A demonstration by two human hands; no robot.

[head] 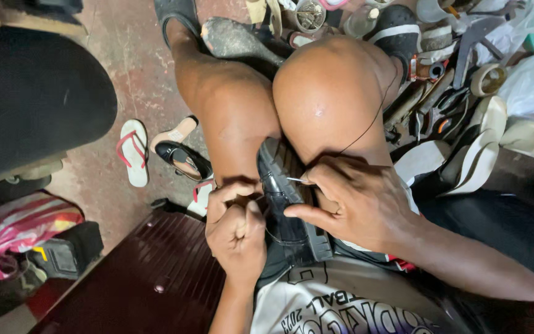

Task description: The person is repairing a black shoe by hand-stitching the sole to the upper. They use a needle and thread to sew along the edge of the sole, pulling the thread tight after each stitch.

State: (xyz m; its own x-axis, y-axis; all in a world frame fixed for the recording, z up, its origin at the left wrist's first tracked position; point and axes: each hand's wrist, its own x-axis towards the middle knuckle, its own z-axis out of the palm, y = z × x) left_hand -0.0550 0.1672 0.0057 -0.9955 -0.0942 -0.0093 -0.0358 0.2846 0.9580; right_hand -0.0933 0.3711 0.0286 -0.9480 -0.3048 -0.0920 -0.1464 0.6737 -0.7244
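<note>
At the centre of the frame a black shoe (285,210) sits wedged sole-up between the person's knees. The left hand (236,226) is curled closed against the shoe's side, gripping it. The right hand (356,201) pinches a thin metal needle (298,180) at the sole's edge — black thread (372,120) runs up over the knee. Flip-flops (134,151) lie at centre left.

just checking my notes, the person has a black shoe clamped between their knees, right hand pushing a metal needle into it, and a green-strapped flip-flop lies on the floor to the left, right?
Not quite. In the head view the flip-flop on the floor at left has red straps on a white sole, not green. The rest holds: the black shoe sits clamped between the knees, the right hand works a metal needle at it, and the left hand steadies the shoe.
</note>
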